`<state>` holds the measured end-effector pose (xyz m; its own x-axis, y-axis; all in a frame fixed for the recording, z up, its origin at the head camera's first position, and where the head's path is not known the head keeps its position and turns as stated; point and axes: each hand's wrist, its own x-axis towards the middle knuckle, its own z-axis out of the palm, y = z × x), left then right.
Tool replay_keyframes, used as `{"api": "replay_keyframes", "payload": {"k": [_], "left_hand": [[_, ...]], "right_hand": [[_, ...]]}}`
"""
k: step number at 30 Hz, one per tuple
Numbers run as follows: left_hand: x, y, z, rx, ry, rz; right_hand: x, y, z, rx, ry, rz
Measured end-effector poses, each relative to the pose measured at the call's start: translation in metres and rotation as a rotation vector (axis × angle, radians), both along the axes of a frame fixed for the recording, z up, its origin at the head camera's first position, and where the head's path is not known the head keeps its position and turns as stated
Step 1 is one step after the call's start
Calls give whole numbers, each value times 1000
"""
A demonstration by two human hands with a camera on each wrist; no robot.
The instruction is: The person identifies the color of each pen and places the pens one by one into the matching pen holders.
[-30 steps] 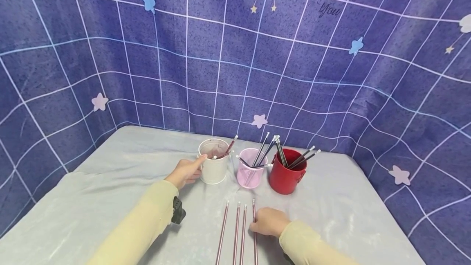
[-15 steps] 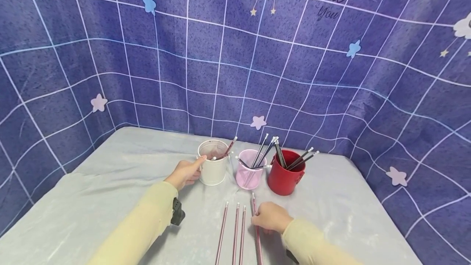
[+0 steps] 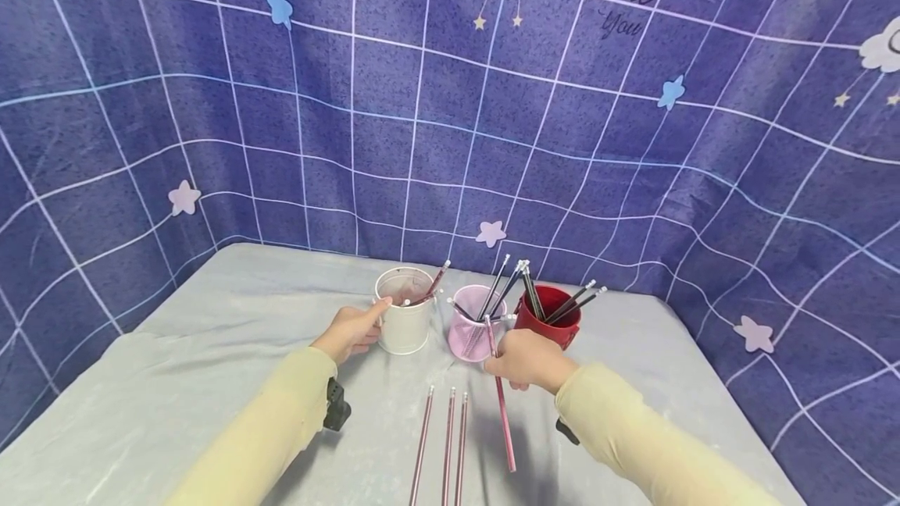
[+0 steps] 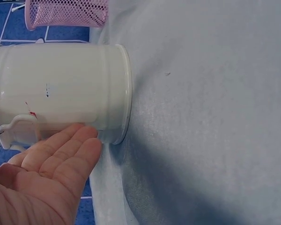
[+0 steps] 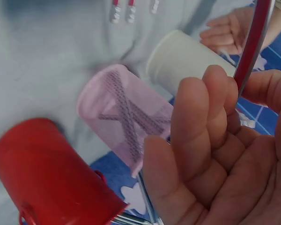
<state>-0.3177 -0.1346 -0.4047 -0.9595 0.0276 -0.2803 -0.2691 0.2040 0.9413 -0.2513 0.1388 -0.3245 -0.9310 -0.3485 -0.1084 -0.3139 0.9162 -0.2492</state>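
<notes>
My right hand (image 3: 523, 359) pinches a dark-red pencil (image 3: 503, 416) above the table, its white eraser end pointing up and away. In the right wrist view the pencil (image 5: 255, 44) sits between thumb and index finger. A white bucket (image 3: 405, 334) stands at the left of a row of containers, holding a few red pencils. My left hand (image 3: 350, 331) lies along its left side, thumb at the rim. In the left wrist view straight fingers (image 4: 70, 154) touch the bucket's wall below its handle. Three red pencils (image 3: 450, 436) lie side by side on the cloth.
Right of the white bucket stands a pink mesh pen holder (image 3: 462, 338) with several black pencils. Beside it is a red bucket (image 5: 51, 173), also with black pencils, partly hidden by my right hand in the head view. A blue grid-patterned curtain (image 3: 422, 139) surrounds the grey-covered table (image 3: 246, 350).
My right hand has lifted the rightmost red pencil off the table and moved it forward, toward the pink holder and red bucket. The left hand has stayed at the white bucket.
</notes>
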Motion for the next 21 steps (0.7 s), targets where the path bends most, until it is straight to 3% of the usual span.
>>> {"api": "replay_keyframes", "payload": {"k": [5, 10, 13, 17, 21], "left_hand": [[1, -1, 0, -1, 2, 2], [2, -2, 0, -10, 10, 3], [1, -3, 0, -19, 10, 10], [-1, -3, -2, -23, 8, 23], [-1, 0, -3, -17, 9, 29]], "right_hand": [[-1, -2, 11, -67, 15, 24], [-4, -6, 25, -304, 80, 25], [-7, -14, 39, -497, 205, -34], [-9, -23, 50, -744, 446, -111], [-5, -26, 49, -842, 641, -128]]}}
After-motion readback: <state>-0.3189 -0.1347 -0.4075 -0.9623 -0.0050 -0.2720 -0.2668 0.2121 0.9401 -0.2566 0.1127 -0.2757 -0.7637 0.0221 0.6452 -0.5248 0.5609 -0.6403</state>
